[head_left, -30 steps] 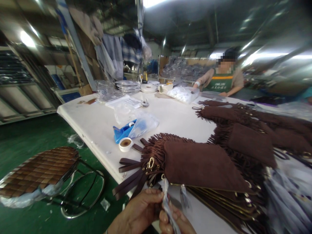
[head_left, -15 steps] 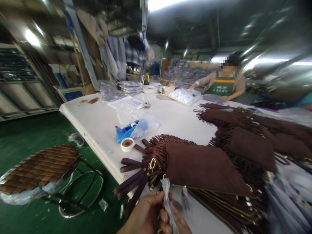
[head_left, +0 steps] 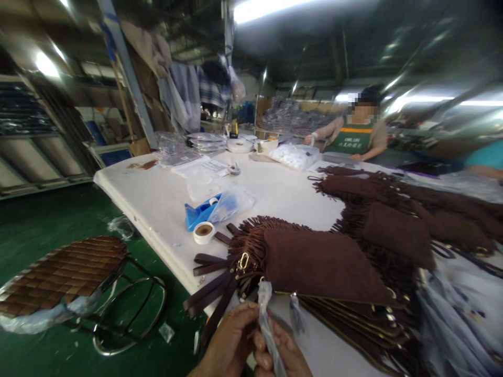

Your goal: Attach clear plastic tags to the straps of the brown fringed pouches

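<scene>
At the bottom centre, my left hand (head_left: 231,337) and my right hand (head_left: 286,346) are closed on a narrow plastic-wrapped strip (head_left: 266,309). Its upper end lies against the edge of a dark brown fringed bag (head_left: 314,262), near a metal ring; whether it is fastened there I cannot tell. This bag tops a stack of similar bags with gold zips (head_left: 353,319). Brown straps (head_left: 212,293) and a gold clasp (head_left: 243,260) stick out on its left. A second plastic-wrapped piece (head_left: 297,315) hangs from the zip, beside my right hand.
On the white table (head_left: 137,188) are a blue tape dispenser (head_left: 198,213), a tape roll (head_left: 204,232) and plastic bags (head_left: 294,155). More fringed bags (head_left: 396,230) lie right. A co-worker in a green apron (head_left: 349,139) stands across. A stool (head_left: 66,272) is at left.
The view has shifted slightly. My hands keep their hold on the plastic-wrapped strip, almost unmoved. More of a turquoise sleeve shows at the right edge.
</scene>
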A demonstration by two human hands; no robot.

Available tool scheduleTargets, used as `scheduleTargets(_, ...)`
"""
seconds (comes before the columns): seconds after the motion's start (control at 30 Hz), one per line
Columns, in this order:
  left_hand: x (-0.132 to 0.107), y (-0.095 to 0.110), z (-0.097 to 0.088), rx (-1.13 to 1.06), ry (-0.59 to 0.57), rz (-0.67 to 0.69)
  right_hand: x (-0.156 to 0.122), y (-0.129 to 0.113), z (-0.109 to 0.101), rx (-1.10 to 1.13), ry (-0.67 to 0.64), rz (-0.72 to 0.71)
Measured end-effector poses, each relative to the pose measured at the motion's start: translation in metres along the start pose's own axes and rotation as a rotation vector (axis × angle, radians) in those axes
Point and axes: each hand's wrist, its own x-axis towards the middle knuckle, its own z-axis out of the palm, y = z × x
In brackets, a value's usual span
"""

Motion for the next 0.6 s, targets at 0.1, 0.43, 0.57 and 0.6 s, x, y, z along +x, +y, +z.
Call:
scheduleTargets(0.1,-0.003,0.003,-0.004,0.013,-0.064,0.012,0.001,-0.001,-0.003,0.026,-0.059,0.019)
scheduleTargets(0.43,-0.016,0.007,-0.010,-0.017,0.001,0.137,0.004,0.003,-0.005,-0.099,0.000,0.002)
scheduleTargets(0.57,-0.020,0.012,0.000,0.098,0.039,0.216,0.003,0.006,-0.003,-0.134,0.021,-0.019)
scheduleTargets(0.6,-0.021,0.013,0.002,0.117,0.050,0.230,0.003,0.006,-0.002,-0.133,0.029,-0.036)
